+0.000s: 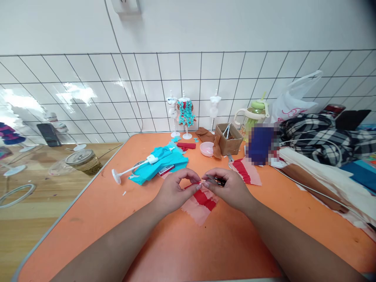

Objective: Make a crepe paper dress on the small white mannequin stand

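Note:
Fingers pinched, my left hand (179, 190) holds the upper edge of a pink and red fabric piece (202, 203) above the orange table (176, 246). My right hand (230, 188) meets it at the same edge, its thumb and fingers closed on the fabric, with small dark-handled scissors (216, 179) held in it. The fingertips of both hands nearly touch. The fabric hangs below them, pink with a red band across it. Another pink and red piece (246, 171) lies to the right, beyond my right hand.
A small mannequin on turquoise cloth (164, 162) lies at left. Behind stand a dressed mannequin (186, 113), a bare mannequin (215, 107), a pink dish (207, 149) and a cardboard box (229, 140). A green-lidded bottle (258, 109) and plaid cloth (311, 137) are at right.

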Tool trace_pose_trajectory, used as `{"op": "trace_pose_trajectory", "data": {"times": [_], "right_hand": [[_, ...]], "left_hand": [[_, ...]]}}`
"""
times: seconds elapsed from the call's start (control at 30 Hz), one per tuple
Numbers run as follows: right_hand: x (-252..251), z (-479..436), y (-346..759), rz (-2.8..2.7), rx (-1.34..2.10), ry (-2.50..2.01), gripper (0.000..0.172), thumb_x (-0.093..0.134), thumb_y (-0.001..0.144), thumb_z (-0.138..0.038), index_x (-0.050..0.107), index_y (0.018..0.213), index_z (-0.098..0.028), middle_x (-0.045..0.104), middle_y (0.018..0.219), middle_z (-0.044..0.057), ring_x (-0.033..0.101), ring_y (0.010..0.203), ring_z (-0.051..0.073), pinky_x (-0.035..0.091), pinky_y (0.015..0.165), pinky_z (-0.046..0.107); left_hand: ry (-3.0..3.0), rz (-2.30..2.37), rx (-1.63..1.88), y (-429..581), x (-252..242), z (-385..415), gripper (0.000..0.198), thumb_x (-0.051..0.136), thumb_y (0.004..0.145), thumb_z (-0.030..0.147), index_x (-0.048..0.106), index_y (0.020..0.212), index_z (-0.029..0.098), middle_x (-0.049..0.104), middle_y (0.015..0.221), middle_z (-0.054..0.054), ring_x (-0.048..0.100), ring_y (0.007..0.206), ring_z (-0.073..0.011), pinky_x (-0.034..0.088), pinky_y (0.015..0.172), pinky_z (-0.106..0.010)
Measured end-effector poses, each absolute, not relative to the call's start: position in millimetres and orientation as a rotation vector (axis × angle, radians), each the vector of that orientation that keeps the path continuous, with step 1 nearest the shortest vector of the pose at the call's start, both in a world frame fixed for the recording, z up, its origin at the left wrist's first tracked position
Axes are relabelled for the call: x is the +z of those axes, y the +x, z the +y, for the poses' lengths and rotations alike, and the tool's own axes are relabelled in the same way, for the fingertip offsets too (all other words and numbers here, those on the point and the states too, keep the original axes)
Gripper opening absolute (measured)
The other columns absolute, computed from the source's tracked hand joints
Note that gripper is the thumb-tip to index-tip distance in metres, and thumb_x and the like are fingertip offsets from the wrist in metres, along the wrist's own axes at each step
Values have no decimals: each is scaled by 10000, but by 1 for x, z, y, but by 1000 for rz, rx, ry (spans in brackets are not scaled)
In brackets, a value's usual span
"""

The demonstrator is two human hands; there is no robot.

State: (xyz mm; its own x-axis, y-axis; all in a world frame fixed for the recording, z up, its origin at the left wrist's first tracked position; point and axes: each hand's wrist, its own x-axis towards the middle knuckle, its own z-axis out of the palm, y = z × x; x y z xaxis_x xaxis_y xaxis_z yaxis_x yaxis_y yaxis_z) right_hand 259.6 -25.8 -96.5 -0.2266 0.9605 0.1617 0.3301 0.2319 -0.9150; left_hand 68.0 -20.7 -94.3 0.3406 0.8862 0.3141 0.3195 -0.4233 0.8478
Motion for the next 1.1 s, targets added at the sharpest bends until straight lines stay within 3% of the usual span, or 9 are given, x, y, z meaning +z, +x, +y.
{"op": "trace_pose_trajectory", "data": {"times": [0.17,0.27,0.33,0.47,0.7,0.87,1.1], "right_hand": [[-102,-23,258,-1623,1106,-1183,157,633,760,-330,569,730,-190,554,683,-17,499,634,112,398,584,228],[-105,-20,259,-1489,1268,-1097,230,659,726,-317,610,918,-199,619,843,11,515,678,111,389,580,223],[-106,-19,262,-1398,1410,-1068,341,635,733,-333,631,1052,-215,634,947,30,450,590,82,311,489,212],[-104,-20,264,-1374,1548,-1166,420,625,765,-465,670,1095,-208,616,899,26,282,491,54,164,427,219],[-107,-20,260,-1509,1337,-1241,340,697,726,-499,702,846,-180,488,614,-35,322,517,76,239,467,216],[-108,-19,261,-1452,1499,-1157,385,658,745,-535,707,834,-163,445,603,-38,260,501,69,188,443,217],[-111,-21,255,-1528,1319,-1203,273,673,759,-444,700,802,-176,532,672,-23,386,594,94,298,539,220]], "left_hand": [[2039,1039,1060,68,-92,-21,74,633,804,182,693,765,199,698,776,-23,630,752,-155,495,713,-266],[2084,1044,1068,67,-92,-20,101,604,812,164,691,779,203,697,786,-24,632,762,-158,495,712,-267],[2108,1060,1085,65,-92,-19,104,597,816,160,688,790,204,697,801,-24,633,780,-159,494,721,-267],[2191,1027,1101,63,-91,-19,115,587,827,156,687,803,207,701,815,-23,635,797,-156,494,737,-266],[2166,1105,1048,65,-92,-20,86,598,824,178,678,822,209,707,821,-21,636,789,-160,490,722,-262],[2211,1094,1080,63,-95,-19,106,590,817,132,664,805,207,699,812,-4,633,783,-145,482,719,-249],[2303,1082,1113,64,-96,-21,122,580,824,137,675,812,212,699,790,-2,630,767,-144,477,712,-259]]}}
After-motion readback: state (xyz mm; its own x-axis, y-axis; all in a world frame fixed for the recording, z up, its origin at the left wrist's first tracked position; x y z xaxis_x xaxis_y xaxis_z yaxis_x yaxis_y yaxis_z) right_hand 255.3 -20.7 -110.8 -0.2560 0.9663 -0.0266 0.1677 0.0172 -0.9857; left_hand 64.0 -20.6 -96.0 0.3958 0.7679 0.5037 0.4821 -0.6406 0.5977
